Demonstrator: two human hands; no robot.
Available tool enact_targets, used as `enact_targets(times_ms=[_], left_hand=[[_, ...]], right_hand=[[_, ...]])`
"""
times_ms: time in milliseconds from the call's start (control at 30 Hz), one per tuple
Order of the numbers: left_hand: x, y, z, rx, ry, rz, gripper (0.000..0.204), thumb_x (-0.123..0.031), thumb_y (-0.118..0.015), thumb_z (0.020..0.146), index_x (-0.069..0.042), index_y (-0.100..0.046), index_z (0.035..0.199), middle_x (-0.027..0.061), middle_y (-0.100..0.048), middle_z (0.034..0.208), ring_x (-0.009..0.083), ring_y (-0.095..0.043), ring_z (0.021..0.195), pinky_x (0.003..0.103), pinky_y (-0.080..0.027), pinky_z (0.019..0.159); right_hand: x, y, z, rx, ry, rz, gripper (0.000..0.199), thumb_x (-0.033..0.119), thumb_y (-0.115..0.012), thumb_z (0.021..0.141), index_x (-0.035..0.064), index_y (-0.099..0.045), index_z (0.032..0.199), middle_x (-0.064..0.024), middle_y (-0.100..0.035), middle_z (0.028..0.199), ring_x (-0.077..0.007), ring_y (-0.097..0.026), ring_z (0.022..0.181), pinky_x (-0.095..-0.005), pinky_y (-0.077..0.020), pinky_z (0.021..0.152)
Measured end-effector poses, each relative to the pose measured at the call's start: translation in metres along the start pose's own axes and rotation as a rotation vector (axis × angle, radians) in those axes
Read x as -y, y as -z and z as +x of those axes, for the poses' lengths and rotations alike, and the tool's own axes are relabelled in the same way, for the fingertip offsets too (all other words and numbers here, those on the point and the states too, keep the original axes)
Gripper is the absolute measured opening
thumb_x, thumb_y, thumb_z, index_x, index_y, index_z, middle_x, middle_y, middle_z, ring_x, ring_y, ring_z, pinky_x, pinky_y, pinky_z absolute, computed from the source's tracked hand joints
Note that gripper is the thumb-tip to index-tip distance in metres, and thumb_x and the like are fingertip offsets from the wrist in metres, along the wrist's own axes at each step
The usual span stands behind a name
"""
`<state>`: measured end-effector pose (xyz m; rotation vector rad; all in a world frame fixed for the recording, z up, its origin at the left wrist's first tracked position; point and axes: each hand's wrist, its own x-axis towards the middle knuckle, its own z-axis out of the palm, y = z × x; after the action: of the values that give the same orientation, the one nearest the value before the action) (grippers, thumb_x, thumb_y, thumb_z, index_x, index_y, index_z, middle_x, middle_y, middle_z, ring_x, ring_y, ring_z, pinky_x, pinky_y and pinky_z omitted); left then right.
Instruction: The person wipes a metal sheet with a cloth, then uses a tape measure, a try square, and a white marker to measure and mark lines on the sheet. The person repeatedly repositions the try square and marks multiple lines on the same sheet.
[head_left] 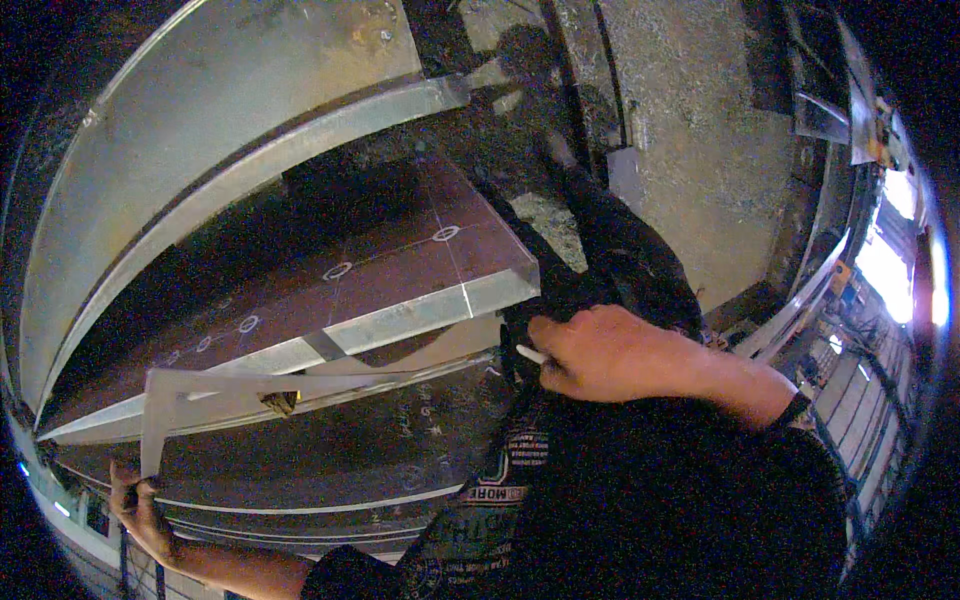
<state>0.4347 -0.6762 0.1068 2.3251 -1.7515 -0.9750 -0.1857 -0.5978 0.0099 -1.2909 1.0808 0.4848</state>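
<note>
My left hand point(143, 510), at the lower left, is closed on the short arm of a pale metal L-shaped square point(158, 420). The square's long arm reaches right, along the near edge of a reddish-brown steel beam point(390, 265). Chalk lines and several ringed spots mark the beam's upper face, and a white line crosses its bright edge near the right end. My right hand point(610, 350) is closed round a white chalk stick point(532, 354), held just right of the beam's end. The chalk tip is apart from the steel.
A large grey steel beam point(240, 120) lies beyond the marked one. Dark steel with chalk writing point(390, 440) lies on the near side. A dark trouser leg point(630, 240) shows past the beam's end, above the worn floor point(690, 120). Metal racking point(870, 390) stands far right.
</note>
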Motion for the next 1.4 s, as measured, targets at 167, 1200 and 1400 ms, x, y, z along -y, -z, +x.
enact_targets(times_ms=[167,1200,1400], left_hand=[[-0.039,-0.04,-0.01,-0.245,-0.019,-0.086,0.038,-0.032,-0.076,0.078,-0.002,-0.059,0.095,0.0039,-0.055,0.095,0.0162,-0.049,0.085,0.033,-0.04,0.082],[-0.245,-0.255,-0.192,0.514,0.066,-0.197,0.037,-0.038,-0.067,0.086,-0.002,-0.066,0.094,0.0,-0.06,0.077,0.0137,-0.054,0.072,0.029,-0.045,0.066],[-0.293,-0.295,-0.207,0.247,-0.29,0.163,0.03,-0.032,-0.066,0.085,-0.004,-0.068,0.097,0.01,-0.068,0.083,0.0266,-0.064,0.077,0.037,-0.05,0.072]], right_hand=[[-0.027,0.002,-0.007,-0.075,-0.076,0.017,0.029,0.023,-0.06,0.084,0.0039,-0.05,0.103,-0.0219,-0.062,0.076,-0.043,-0.062,0.076,-0.0537,-0.0472,0.068],[-0.104,0.02,-0.181,-0.727,1.505,-0.289,0.029,0.022,-0.068,0.077,0.0187,-0.071,0.105,-0.0004,-0.065,0.087,-0.017,-0.062,0.059,-0.0298,-0.0498,0.049],[-0.142,0.023,-0.226,-0.914,1.368,-0.282,0.032,0.02,-0.073,0.072,0.0164,-0.071,0.104,-0.0014,-0.064,0.078,-0.018,-0.062,0.058,-0.0303,-0.0453,0.045]])
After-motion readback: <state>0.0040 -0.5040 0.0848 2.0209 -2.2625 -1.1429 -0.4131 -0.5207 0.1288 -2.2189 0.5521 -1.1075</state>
